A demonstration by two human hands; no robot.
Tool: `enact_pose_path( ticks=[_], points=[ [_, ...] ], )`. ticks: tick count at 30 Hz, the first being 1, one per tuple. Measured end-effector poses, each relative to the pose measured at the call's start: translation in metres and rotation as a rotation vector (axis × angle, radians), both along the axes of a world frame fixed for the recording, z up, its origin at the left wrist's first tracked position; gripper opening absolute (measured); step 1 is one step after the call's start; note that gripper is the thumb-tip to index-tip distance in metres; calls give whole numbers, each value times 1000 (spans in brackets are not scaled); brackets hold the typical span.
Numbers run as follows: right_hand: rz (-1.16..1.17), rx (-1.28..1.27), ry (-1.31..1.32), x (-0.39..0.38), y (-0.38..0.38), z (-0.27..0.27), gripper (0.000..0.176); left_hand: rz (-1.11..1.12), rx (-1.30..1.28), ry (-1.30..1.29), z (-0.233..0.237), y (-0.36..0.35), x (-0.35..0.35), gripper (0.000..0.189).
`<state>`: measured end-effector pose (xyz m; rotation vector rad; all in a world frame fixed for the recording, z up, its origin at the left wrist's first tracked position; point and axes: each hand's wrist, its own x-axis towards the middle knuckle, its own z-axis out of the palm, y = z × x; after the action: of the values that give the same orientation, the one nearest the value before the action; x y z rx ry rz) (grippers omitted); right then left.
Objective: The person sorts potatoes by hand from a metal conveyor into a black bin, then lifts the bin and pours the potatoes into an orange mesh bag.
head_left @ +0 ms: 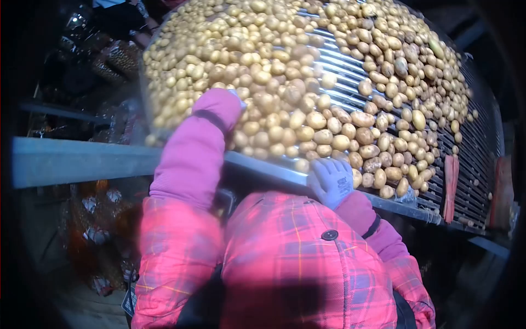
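Observation:
Potatoes (323, 136) of many sizes lie in a thick layer over a slatted metal conveyor (342, 68). My left hand (239, 100), in a light glove, reaches in among the potatoes on the left side. The pink sleeve cuff covers most of it, so its fingers and anything in them are hidden. My right hand (332, 182), in a pale lavender glove, lies at the front metal rim (263, 166), its back turned up. Its fingers extend over the rim beside the nearest potatoes, slightly apart, with nothing seen held in them.
A reddish strip (451, 186) stands upright at the conveyor's right front. A metal beam (82, 160) runs out to the left. Filled bags (121, 57) are at the far left, near another person (143, 38). More bagged goods (96, 236) lie below the beam.

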<state>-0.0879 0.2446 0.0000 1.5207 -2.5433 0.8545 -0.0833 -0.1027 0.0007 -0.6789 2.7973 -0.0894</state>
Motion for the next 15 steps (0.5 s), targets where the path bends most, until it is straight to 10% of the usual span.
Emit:
enact_pose_path(
  ticks=[9,15],
  points=[
    [-71,46,-5,2,3,-1,28,-241,120,-36,37,14,2,40],
    [-113,86,-5,6,-3,2,24,-3,300,-67,-7,-24,5,38]
  ],
)
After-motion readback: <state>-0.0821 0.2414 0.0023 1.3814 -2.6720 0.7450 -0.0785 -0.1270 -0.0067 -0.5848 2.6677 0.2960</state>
